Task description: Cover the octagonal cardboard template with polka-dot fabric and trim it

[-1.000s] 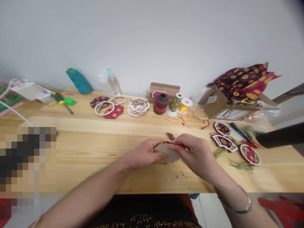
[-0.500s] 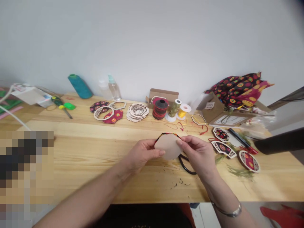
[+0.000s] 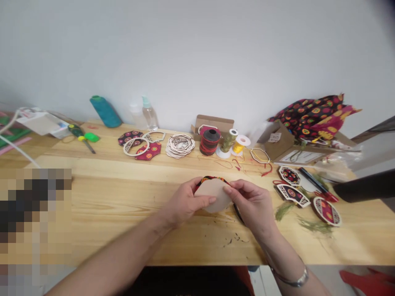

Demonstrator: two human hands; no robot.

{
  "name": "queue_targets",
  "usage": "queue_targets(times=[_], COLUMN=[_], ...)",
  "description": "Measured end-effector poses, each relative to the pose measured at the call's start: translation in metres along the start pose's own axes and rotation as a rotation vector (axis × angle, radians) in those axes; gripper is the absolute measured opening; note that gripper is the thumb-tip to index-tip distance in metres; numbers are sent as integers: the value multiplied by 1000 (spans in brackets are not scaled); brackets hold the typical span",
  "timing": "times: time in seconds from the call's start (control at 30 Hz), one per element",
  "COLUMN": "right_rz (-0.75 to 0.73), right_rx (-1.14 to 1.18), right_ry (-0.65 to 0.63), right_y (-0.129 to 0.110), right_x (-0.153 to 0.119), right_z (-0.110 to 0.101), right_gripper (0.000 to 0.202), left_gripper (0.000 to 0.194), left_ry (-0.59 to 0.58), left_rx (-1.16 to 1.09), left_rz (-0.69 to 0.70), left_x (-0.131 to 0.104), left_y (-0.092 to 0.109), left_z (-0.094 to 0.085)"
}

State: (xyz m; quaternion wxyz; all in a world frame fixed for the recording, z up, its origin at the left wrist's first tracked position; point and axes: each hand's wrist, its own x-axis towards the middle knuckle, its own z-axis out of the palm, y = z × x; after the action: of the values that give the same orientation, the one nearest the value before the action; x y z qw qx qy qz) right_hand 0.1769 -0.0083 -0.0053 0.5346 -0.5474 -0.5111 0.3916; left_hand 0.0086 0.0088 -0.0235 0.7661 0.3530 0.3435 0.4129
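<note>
Between my two hands, above the wooden table, is a pale flat disc [image 3: 212, 196] with patterned fabric [image 3: 212, 179] showing along its far edge. My left hand [image 3: 189, 201] pinches its left side, thumb lying across the pale face. On the right, my right hand [image 3: 251, 201] grips the edge with thumb and fingers. Partly hidden under my right hand lies a black loop handle [image 3: 238, 214], perhaps of scissors. Small dark scraps [image 3: 233, 238] are scattered on the wood near me.
Spools of red-black cord [image 3: 210, 142], olive thread [image 3: 228, 142] and yellow thread [image 3: 240, 144] stand at the back. Stacked cut-out wooden pieces [image 3: 180, 146] lie left of them. Finished-looking fabric ornaments [image 3: 327, 211] and a marker [image 3: 314, 181] are at right, by a fabric-filled box [image 3: 280, 144].
Both hands have shifted slightly left and down with the disc. The disc is tilted a little differently, and more of the patterned fabric shows behind it.
</note>
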Motion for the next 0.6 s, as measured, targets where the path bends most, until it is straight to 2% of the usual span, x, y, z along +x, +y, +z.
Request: queue_targets(times=[0.23, 0.4, 0.6], right_rz=[19, 54, 49], right_rx=[-13, 1, -4], right_ry=[0, 1, -9], right_y=[0, 3, 7], right_x=[2, 3, 2], right_z=[2, 3, 1], right_gripper=[14, 16, 16], left_gripper=[41, 37, 37], left_ry=[-4, -56, -17], left_rx=[-5, 49, 121], left_rz=[19, 16, 56], left_x=[0, 2, 2], left_y=[-1, -2, -4], left_z=[2, -2, -4])
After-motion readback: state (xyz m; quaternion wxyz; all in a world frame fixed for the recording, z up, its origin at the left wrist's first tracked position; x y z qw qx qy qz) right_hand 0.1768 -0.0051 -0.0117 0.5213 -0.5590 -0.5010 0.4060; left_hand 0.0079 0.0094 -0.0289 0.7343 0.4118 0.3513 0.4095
